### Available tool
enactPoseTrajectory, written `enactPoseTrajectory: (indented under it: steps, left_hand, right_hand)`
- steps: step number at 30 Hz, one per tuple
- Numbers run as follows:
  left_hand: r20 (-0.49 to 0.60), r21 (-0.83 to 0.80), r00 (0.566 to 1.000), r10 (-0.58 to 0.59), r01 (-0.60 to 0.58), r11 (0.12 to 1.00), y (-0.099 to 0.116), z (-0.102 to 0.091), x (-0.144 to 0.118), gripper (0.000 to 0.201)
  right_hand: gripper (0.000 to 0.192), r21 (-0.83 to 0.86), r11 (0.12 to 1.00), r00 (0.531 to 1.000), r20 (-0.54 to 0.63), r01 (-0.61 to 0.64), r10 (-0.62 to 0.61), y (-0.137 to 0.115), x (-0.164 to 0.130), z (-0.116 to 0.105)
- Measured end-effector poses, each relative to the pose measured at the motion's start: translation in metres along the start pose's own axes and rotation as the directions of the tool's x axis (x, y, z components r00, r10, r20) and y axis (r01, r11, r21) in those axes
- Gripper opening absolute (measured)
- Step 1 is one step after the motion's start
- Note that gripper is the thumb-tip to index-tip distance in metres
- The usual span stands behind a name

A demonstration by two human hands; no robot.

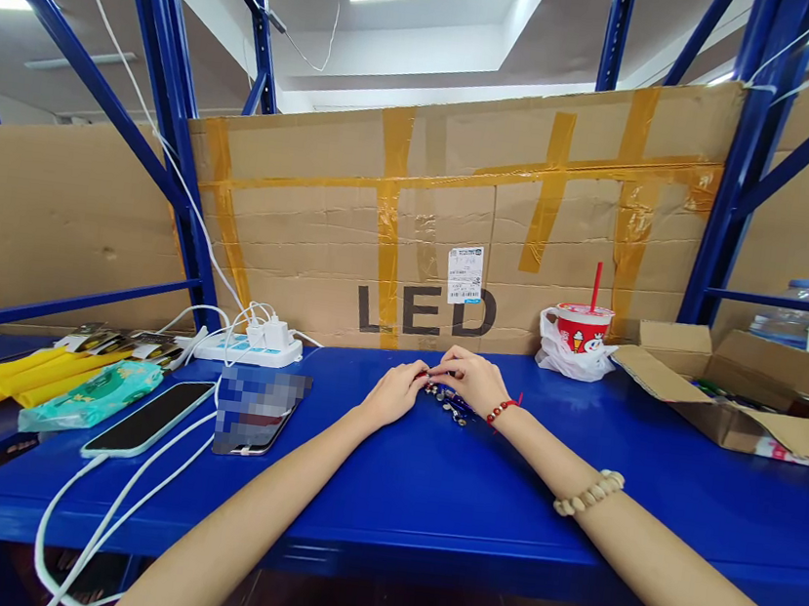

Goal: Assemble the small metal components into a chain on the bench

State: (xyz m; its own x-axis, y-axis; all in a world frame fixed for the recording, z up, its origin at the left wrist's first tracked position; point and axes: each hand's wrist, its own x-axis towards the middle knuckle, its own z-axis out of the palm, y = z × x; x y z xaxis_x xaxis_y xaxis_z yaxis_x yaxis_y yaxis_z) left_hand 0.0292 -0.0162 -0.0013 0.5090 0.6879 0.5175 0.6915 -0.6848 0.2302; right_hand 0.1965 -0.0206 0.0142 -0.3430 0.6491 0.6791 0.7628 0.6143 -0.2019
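My left hand and right hand lie on the blue shelf, fingertips meeting over a cluster of small metal parts. Exact pinch: cannot tell. Beyond stands a red cup against the cardboard sheet.

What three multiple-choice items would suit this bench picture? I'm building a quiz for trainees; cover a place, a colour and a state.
1. Where does the red cup stand?
A. by the phones
B. between the cardboard wall and the open carton
C. on the floor

2. What colour is the shelf top?
A. blue
B. grey
C. green

3. How are the hands?
A. far apart
B. together over small metal parts
C. holding a phone

Answers: 1 B, the open carton lies to its right; 2 A, bare surface blue; 3 B, left hand and right hand meet at the small metal parts.
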Motion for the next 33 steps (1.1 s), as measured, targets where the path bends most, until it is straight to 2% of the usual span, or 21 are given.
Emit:
enactPoseTrajectory:
  steps: [7, 11, 20, 33]
  left_hand:
    - [0.033, 0.022, 0.999, -0.027, 0.026, 0.999, 0.0018, -0.0009, -0.0004, 0.025]
    - [0.035, 0.035, 0.999, -0.001, 0.0, 0.999, 0.0017, -0.0011, -0.0003, 0.025]
    - [0.082, 0.044, 0.994, 0.067, -0.071, 0.996, 0.0003, -0.0014, -0.0015, 0.025]
    - [0.089, 0.029, 0.987, 0.137, -0.14, 0.99, -0.0026, 0.0002, -0.0007, 0.023]
  right_hand:
    - [0.016, -0.024, 0.999, 0.999, 0.011, 0.046, -0.046, 0.003, -0.0001, -0.003]
    - [0.016, -0.012, 0.999, 0.999, 0.008, 0.049, -0.049, 0.0041, -0.0005, -0.0027]
    - [0.01, 0.013, 1.0, 1.0, 0.022, 0.004, -0.004, 0.0081, -0.0008, -0.0028]
    - [0.009, 0.058, 0.997, 0.998, 0.035, -0.045, 0.043, 0.0084, -0.0017, -0.0026]
